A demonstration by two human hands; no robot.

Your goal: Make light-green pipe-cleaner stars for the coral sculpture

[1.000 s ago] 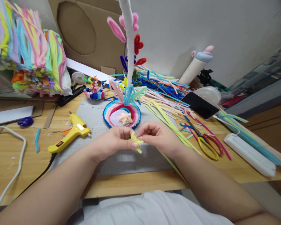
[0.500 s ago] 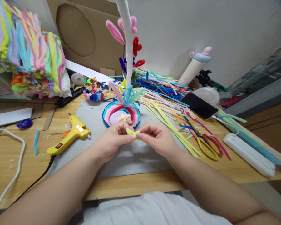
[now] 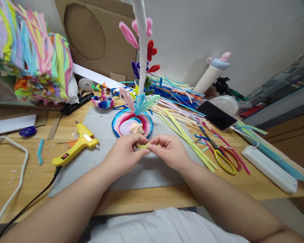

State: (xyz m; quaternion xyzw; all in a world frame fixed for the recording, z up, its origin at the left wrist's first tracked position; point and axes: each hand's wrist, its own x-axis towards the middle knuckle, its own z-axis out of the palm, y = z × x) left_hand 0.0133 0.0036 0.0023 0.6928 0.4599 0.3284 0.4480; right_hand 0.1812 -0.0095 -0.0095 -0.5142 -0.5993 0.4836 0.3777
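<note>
Between my fingertips is a short, bent piece of pale yellow pipe cleaner (image 3: pixel 143 146), mostly hidden by the fingers. My left hand (image 3: pixel 125 152) pinches it from the left, and my right hand (image 3: pixel 171 152) pinches its other side; the fingertips nearly meet. Just beyond them stands a pipe-cleaner ornament: a round coiled base (image 3: pixel 116 122) in blue, pink and white, with a cream lump (image 3: pixel 136 128) on it. A white wrapped stem (image 3: pixel 143 50) rises behind, with pink, red, purple and green loop shapes along it.
Left lies a yellow glue gun (image 3: pixel 78 145) on the grey cutting mat (image 3: pixel 73 179). Yellow pipe cleaners (image 3: pixel 184 138), scissors (image 3: pixel 226 158), a phone (image 3: pixel 216 114) and a white power strip (image 3: pixel 270 168) lie to the right. Bundled pipe cleaners (image 3: pixel 35 50) stand back left.
My fingertips have drawn closer together around the yellow piece, covering more of it. The whole view has shifted slightly; the things on the table stay in place.
</note>
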